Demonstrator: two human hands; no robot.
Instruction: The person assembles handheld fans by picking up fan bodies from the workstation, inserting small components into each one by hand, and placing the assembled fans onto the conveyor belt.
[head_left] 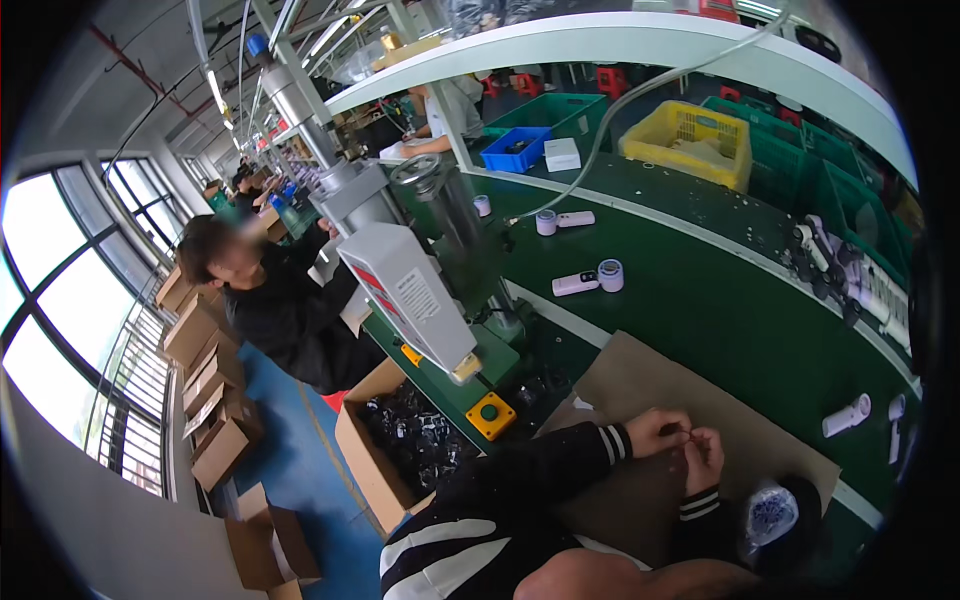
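Note:
My left hand (655,433) and my right hand (704,462) meet over a brown cardboard sheet (640,380) on the green bench. Both have their fingers bent and pinched, the tips nearly touching each other. Whatever lies between the fingertips is too small or hidden to make out. Beside my right wrist is a clear plastic-wrapped bundle (772,515) with bluish contents, next to a dark round shape. Black sleeves with white-striped cuffs cover both my forearms.
A bench press (410,290) with a yellow-based button box (490,415) stands left of the sheet. Below is a carton (365,440) of dark glossy parts. Several lilac-white handheld devices (848,415) lie on the green bench. Crates (690,140) line the back; a co-worker (290,300) sits at left.

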